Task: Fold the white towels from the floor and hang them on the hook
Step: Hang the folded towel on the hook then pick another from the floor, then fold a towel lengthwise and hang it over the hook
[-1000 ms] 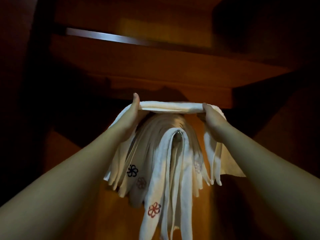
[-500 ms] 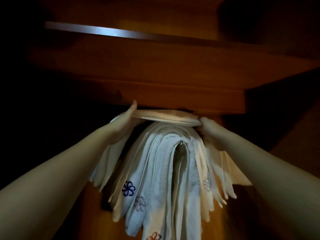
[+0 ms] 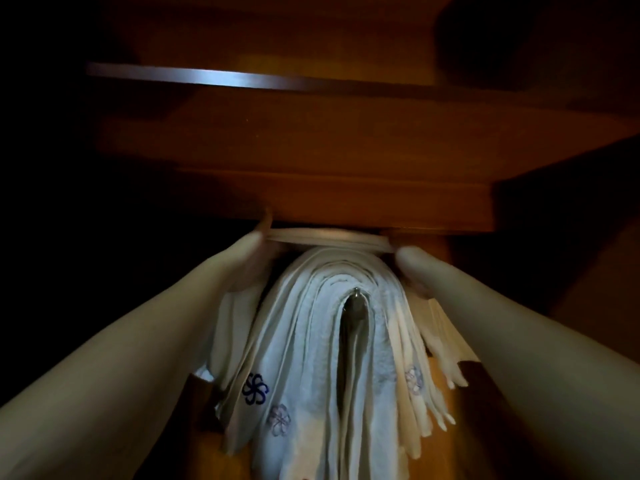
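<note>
A folded white towel (image 3: pixel 329 237) is stretched flat between my two hands, just above a thick bundle of white towels (image 3: pixel 311 341) draped over a metal hook (image 3: pixel 355 292). My left hand (image 3: pixel 247 252) grips the towel's left end, thumb up. Its right end is held by my right hand (image 3: pixel 414 261), and its loose edges hang down past my right wrist. Some hanging towels carry embroidered flowers, one dark blue (image 3: pixel 255 393).
A wooden ledge (image 3: pixel 346 202) juts out right above the held towel. Higher up runs a wooden shelf with a shiny strip (image 3: pixel 207 77). The wooden panel behind the hook is dim and both sides are dark.
Both hands have carried the folded towel forward and up, over the top of the hanging bundle and close under the wooden ledge. The view has moved nearer to the hook.
</note>
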Available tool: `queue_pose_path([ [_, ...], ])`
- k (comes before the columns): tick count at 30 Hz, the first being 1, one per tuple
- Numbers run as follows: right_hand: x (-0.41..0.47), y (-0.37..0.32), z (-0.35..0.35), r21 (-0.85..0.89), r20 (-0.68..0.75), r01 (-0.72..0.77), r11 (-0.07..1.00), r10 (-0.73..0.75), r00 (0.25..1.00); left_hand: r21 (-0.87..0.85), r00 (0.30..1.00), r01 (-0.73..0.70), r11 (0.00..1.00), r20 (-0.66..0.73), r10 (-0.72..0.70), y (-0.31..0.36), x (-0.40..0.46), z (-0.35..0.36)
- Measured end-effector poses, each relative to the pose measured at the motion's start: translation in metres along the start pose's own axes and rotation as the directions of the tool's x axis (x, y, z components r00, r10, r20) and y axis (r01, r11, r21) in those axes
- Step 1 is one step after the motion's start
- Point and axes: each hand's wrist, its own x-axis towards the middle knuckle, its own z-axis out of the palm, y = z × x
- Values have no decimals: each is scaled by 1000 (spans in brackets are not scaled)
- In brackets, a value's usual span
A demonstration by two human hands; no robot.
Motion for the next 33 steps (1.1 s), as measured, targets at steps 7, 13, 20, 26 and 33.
queue_pose_path([
  [7,11,1,-6,-20,-31,33,999,-34,999,18,998,50,999,-37,-49,-4,4,4],
  [13,16,18,-16,-18,14,67,998,-67,998,7,997,64,998,-44,-64,-11,7,19],
  [20,-6,50,-21,17,100,-5,1000,3,995,-83,993,-28,996,-112,18,-44,-24,19],
  [26,-29,84,-38,-124,233,-37,992,66,970,-103,952,113,988,-272,-138,-81,-57,2],
  [33,-85,102,-49,-411,113,-140,901,203,973,-52,890,256,965,-376,-256,-111,-113,39],
])
